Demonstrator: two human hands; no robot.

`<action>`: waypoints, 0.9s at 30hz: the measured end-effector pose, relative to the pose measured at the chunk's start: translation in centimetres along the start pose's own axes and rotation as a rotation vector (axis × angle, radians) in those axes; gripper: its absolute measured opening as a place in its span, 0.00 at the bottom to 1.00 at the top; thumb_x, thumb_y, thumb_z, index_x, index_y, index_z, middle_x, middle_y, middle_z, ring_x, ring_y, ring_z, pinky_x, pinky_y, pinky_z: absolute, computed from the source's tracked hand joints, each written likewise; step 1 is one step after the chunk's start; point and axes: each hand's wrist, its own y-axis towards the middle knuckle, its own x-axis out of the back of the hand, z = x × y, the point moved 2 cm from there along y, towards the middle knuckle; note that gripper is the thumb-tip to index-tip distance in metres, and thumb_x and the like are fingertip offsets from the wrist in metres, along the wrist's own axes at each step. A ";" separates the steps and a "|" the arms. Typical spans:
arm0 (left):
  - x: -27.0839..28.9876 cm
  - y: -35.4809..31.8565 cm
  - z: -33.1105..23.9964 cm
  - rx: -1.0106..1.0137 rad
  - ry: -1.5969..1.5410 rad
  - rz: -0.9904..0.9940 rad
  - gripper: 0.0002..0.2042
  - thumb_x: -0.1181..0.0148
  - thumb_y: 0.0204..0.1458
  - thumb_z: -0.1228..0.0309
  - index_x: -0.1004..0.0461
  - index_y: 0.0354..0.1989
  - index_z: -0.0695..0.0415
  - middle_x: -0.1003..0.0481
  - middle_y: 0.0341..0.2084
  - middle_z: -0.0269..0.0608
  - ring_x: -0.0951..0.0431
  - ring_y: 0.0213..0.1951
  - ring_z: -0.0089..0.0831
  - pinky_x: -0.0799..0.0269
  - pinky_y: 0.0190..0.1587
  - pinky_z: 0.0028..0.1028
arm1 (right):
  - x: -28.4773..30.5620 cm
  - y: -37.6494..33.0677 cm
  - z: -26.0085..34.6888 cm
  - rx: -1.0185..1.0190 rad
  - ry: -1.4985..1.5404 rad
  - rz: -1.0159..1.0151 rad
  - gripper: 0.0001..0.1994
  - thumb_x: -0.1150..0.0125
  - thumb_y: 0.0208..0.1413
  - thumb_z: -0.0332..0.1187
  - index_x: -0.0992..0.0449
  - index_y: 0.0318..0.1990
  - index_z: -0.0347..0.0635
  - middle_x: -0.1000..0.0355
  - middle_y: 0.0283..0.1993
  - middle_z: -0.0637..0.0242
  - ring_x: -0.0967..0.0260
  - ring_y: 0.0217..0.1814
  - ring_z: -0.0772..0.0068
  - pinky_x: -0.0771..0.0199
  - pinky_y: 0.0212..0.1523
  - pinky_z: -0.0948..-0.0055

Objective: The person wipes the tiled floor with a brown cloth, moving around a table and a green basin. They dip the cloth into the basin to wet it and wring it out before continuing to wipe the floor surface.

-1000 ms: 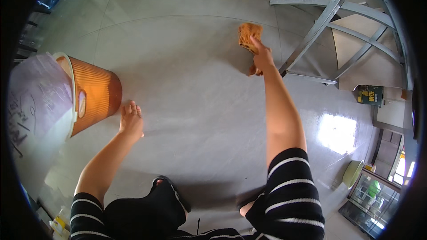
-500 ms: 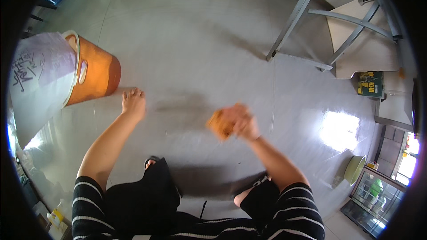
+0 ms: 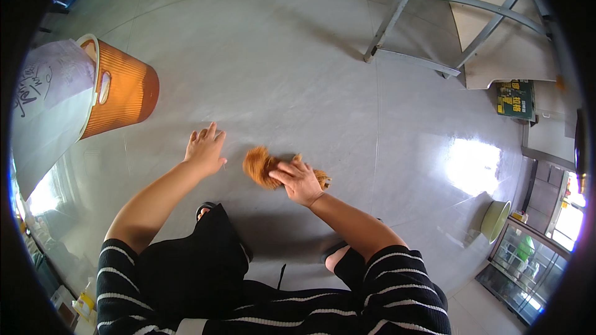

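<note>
My right hand (image 3: pixel 299 183) lies over a crumpled orange-brown cloth (image 3: pixel 256 165) on the grey floor in front of my feet. Part of the cloth bulges out past my fingertips to the left, and more of it shows beyond the knuckles and on the hand's right side. The palm hides the middle of the cloth. My left hand (image 3: pixel 206 151) is empty, with its fingers spread, low over the floor or touching it; I cannot tell which. It is to the left of the cloth, apart from it.
An orange ribbed bin (image 3: pixel 127 90) with a pale liner stands at the left. Grey metal table legs (image 3: pixel 397 15) stand at the far right, near a dark green printed box (image 3: pixel 515 99). At the right are a pale green basin (image 3: pixel 495 221) and a glass-fronted cabinet (image 3: pixel 528 270).
My right hand has moved left with the cloth, and the cloth is now spread out on the floor. My left hand has moved right, away from the bin, its fingers opening wider.
</note>
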 end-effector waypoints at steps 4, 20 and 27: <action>0.1 -0.4 0.6 -0.004 -0.070 -0.015 0.31 0.33 0.48 0.61 0.34 0.61 0.56 0.44 0.67 0.50 0.41 0.66 0.45 0.44 0.66 0.45 | 7.0 -1.1 -3.5 0.008 0.281 -0.100 0.25 0.50 0.45 0.18 0.22 0.50 0.54 0.29 0.54 0.67 0.33 0.53 0.57 0.28 0.55 0.61; 0.5 -0.9 0.3 0.053 -0.194 0.028 0.35 0.34 0.49 0.60 0.39 0.65 0.56 0.47 0.69 0.50 0.41 0.66 0.48 0.40 0.65 0.42 | 3.6 -10.0 -6.3 -0.288 -0.174 -0.294 0.22 0.43 0.48 0.26 0.26 0.54 0.44 0.27 0.52 0.53 0.35 0.58 0.44 0.33 0.59 0.55; 3.8 -1.3 -2.7 -0.167 -0.157 0.028 0.35 0.34 0.49 0.61 0.40 0.66 0.55 0.49 0.70 0.50 0.43 0.67 0.48 0.42 0.66 0.43 | 9.6 -6.8 -2.6 -0.400 0.515 -0.173 0.25 0.43 0.47 0.22 0.25 0.55 0.53 0.30 0.52 0.58 0.29 0.54 0.54 0.25 0.52 0.62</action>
